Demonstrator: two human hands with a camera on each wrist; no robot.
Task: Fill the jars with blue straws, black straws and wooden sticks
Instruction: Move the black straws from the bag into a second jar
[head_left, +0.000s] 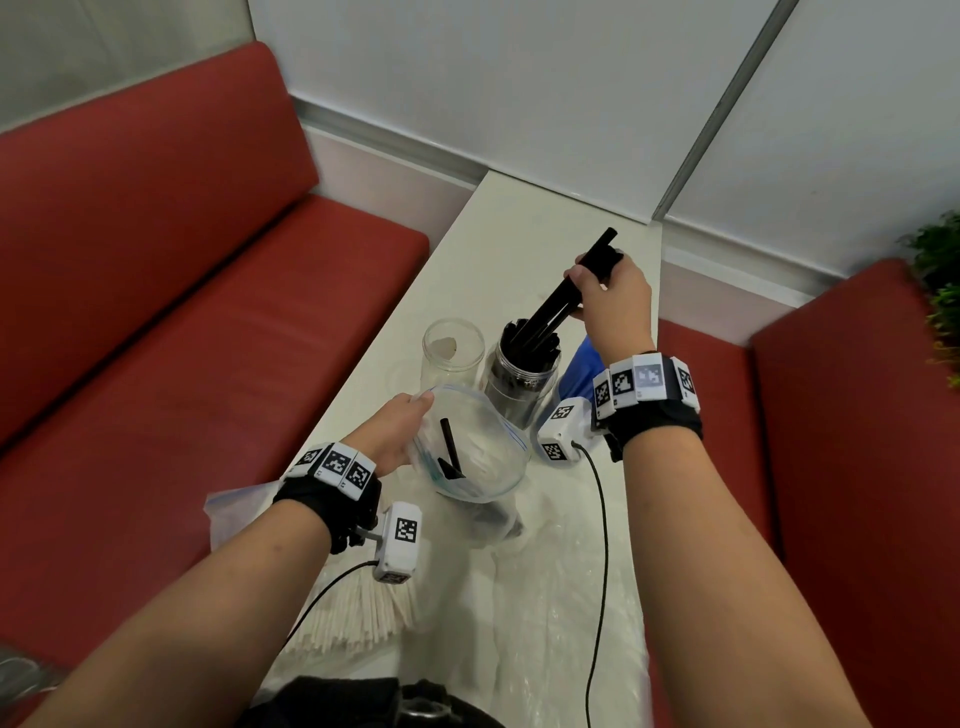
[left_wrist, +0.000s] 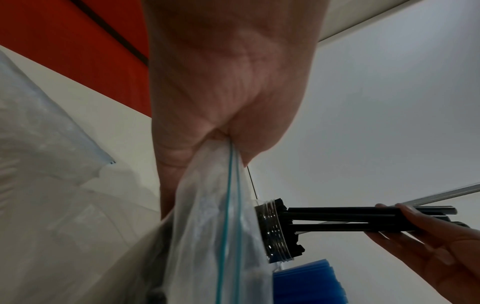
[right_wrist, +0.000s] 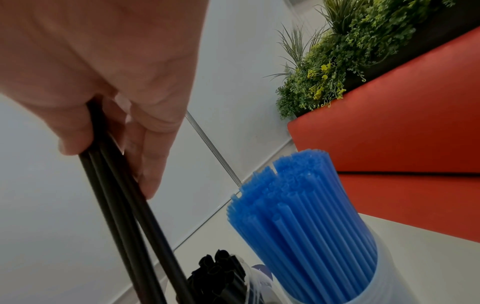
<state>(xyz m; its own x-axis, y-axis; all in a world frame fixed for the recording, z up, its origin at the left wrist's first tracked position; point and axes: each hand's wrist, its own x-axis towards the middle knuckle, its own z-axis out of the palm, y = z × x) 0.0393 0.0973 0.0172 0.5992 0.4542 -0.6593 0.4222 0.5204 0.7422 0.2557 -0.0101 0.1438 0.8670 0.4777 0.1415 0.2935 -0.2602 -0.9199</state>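
My right hand grips a few black straws near their tops, tilted, with their lower ends in the jar of black straws. In the right wrist view the right hand pinches the black straws above that jar. My left hand holds up the rim of a clear zip bag with two black straws left inside. The left hand pinches the bag's edge. An empty clear jar stands to the left. A jar of blue straws stands on the right. Wooden sticks lie near me.
The narrow white table runs away from me between two red benches. Crumpled clear plastic bags cover its near end. Wrist-camera cables trail over them. A green plant sits at the right, behind the bench.
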